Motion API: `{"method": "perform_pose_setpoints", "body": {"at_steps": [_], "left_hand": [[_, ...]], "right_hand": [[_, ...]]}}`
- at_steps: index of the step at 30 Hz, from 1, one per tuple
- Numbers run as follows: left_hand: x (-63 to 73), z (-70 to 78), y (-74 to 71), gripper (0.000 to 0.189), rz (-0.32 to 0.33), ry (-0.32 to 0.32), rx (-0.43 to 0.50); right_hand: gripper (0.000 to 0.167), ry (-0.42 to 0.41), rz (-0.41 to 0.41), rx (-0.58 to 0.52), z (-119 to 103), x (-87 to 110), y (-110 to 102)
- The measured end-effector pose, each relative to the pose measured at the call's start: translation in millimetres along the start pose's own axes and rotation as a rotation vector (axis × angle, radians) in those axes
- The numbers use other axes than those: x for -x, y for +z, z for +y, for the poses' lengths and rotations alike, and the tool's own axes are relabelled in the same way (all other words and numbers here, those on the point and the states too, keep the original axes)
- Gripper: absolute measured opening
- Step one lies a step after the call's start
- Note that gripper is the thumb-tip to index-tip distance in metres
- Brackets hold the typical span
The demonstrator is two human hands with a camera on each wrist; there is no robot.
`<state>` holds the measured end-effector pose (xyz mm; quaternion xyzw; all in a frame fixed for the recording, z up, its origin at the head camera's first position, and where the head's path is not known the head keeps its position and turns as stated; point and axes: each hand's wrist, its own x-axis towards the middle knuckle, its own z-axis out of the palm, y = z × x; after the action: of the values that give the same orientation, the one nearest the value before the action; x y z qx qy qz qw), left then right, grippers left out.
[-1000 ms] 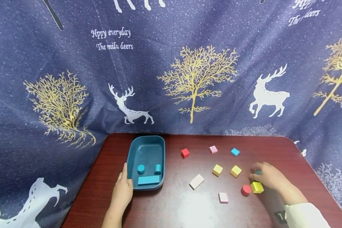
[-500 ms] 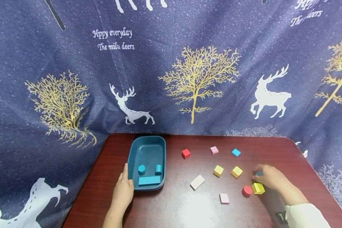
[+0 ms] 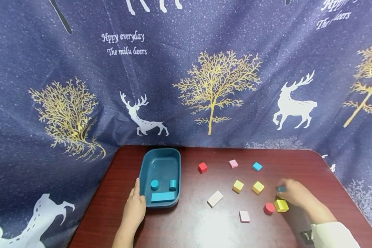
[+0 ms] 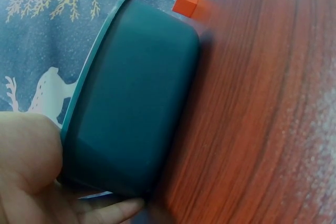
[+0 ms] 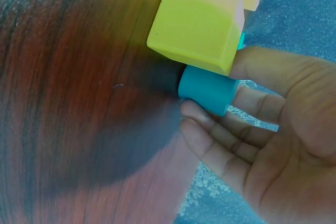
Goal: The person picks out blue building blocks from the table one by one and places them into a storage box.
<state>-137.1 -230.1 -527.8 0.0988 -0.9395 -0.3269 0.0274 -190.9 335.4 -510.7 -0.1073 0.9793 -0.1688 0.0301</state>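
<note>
In the head view my left hand (image 3: 135, 206) lies against the left side of a dark teal plastic basin (image 3: 145, 165), fingers straight along its wall. The left wrist view has the thumb's base by the basin's rim (image 4: 97, 56). Far right on the table, my right hand (image 3: 294, 194) holds a teal cylinder block (image 5: 207, 88) between thumb and curled fingers. Close beside it, a yellow cube (image 5: 194, 24) partly overlaps the thumb's tip in the right wrist view. A red cylinder block (image 3: 269, 208) stands just left of that yellow cube.
Inside the basin lie two teal cylinders (image 3: 154, 185) and a teal bar (image 3: 163, 196). Spread over the red-brown table (image 3: 201, 224) are a red cube (image 3: 202, 167), two more yellow cubes (image 3: 238, 186), pink pieces (image 3: 244, 216), a blue piece (image 3: 257, 166) and a cream bar (image 3: 215, 199).
The right hand's fingers have drawn in closer around the teal cylinder block. The left hand has stayed at the basin. The whole head view has shifted slightly.
</note>
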Motion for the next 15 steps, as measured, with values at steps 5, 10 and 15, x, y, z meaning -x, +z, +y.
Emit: {"method": "perform_pose_setpoints", "body": {"at_steps": [5, 10, 15], "left_hand": [[-0.1, -0.5, 0.4, 0.068, 0.002, -0.002, 0.001], [-0.6, -1.1, 0.6, 0.068, -0.002, -0.006, 0.004], [0.0, -2.2, 1.5, 0.068, 0.017, 0.002, 0.001]], "right_hand": [[0.013, -0.001, -0.001, -0.007, -0.2, 0.8, 0.6], [0.016, 0.002, -0.009, 0.005, -0.4, -0.1, -1.3], [0.018, -0.002, 0.005, 0.02, -1.1, -0.8, -5.4]]}}
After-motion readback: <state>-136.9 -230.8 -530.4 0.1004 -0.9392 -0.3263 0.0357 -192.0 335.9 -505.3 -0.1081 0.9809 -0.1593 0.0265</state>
